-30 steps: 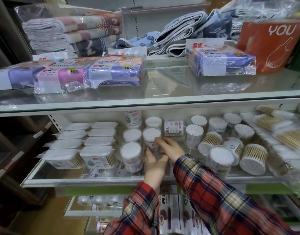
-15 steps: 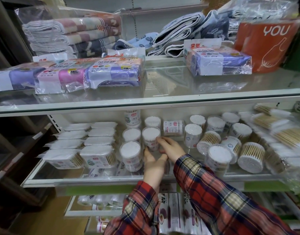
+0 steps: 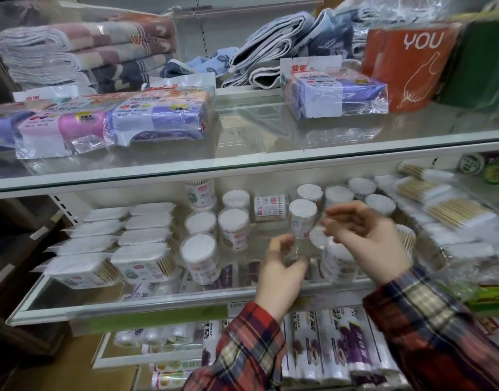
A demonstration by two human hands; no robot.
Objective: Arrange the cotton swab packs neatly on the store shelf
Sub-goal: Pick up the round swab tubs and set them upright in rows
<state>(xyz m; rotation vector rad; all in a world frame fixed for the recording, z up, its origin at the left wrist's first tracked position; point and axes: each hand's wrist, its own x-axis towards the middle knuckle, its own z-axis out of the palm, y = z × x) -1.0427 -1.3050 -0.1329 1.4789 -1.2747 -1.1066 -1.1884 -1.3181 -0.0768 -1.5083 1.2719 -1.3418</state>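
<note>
Cotton swab tubs stand in loose rows at the middle of the glass shelf, white tops up, with flat swab packs lined up at the left and bagged swabs heaped at the right edge of the frame. A moment ago both hands were pressed together low at one tub near the centre; now they have lifted off and spread apart. The left hand hangs at lower centre with fingers loosely curled and, as far as the blur allows, nothing in them. The right hand is higher and to the right, fingers relaxed and parted, just in front of a tub lying on its side and beside an upright tub; I cannot tell whether it touches either. That release suggests the last tub is set, and the toppled tubs at centre right look like the next ones to stand up. Above, the upper shelf carries wrapped cloth packs, folded towels and an orange package.
</note>
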